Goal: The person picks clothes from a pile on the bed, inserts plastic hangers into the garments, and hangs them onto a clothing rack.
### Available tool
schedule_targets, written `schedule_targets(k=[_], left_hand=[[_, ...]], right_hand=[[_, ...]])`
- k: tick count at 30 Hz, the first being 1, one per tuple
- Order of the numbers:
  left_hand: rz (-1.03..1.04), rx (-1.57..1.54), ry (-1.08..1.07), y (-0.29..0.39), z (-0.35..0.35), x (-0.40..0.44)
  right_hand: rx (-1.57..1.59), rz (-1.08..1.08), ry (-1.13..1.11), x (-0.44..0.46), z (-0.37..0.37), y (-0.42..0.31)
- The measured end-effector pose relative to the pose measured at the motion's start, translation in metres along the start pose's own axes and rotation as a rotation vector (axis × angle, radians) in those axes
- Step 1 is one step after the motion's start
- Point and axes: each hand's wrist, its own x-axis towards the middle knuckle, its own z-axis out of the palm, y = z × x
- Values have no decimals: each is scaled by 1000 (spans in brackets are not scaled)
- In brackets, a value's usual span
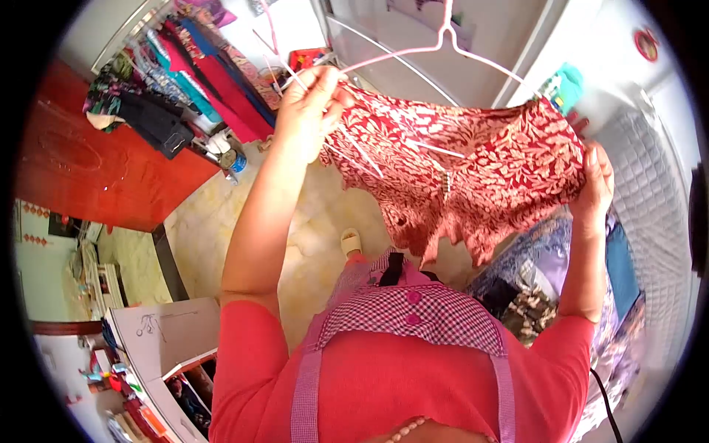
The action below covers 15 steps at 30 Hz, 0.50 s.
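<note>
One patterned garment, red with pale leaf motifs and a jagged lower edge, held spread in mid-air at upper centre to right of the frame; narrow pale strips cross its front. One left hand, upper centre-left: grip narrow, thumb and fingers pinched on the garment's upper left corner. One right hand, right of centre: grip closed about the garment's right edge, fingers partly hidden. One pink hanger, top centre, its arms sloping down behind and above the garment; whether the two are joined cannot be told. One row of hanging clothes, mixed colours, upper left. One glossy red-brown door, far left. One heap of clothes, dark, lilac and blue pieces, lower right, beneath the right forearm. One grey quilted panel, right edge. One pale slipper, centre, on a marbled floor. One checked apron with two pink buttons, lower centre, worn over a red top. One white cabinet, lower left.
</note>
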Motion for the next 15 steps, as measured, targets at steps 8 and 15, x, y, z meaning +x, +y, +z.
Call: schedule_targets(k=[8,15], left_hand=[[25,-51,18,-17,-24,15],[92,-7,-38,-1,-55,67]], right_hand=[[-59,-23,-247,35,-4,30],[-22,250,-336,61,51,21]])
